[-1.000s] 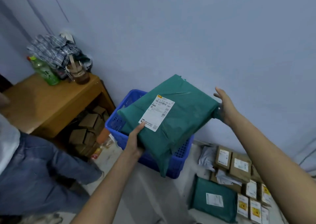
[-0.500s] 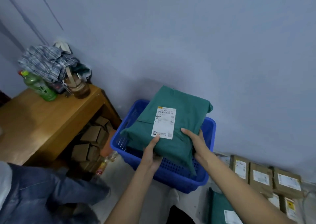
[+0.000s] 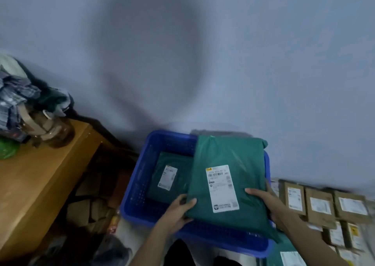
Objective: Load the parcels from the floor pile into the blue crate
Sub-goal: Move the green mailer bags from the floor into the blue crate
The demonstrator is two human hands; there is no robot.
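Note:
A large green parcel (image 3: 229,158) with a white label lies tilted over the right half of the blue crate (image 3: 140,176), its far end resting on the crate's back rim. My left hand (image 3: 178,211) grips its near left corner. My right hand (image 3: 265,202) holds its near right edge, thumb on top. Inside the crate, lower left, lies a second green parcel (image 3: 172,176) with a label. Brown boxed parcels (image 3: 318,206) with labels sit in rows on the floor to the right, and another green parcel (image 3: 288,255) lies at the bottom right.
A wooden desk (image 3: 40,180) stands left of the crate, with a brown jar (image 3: 58,133), a green bottle (image 3: 8,148) and crumpled clothes (image 3: 18,95) on it. Cardboard boxes (image 3: 91,206) are stacked under the desk. The grey wall is right behind the crate.
The green parcel has come down and shifted right onto the crate, uncovering the parcel inside. Both hands stayed on its near end. The view swung left to right and closer.

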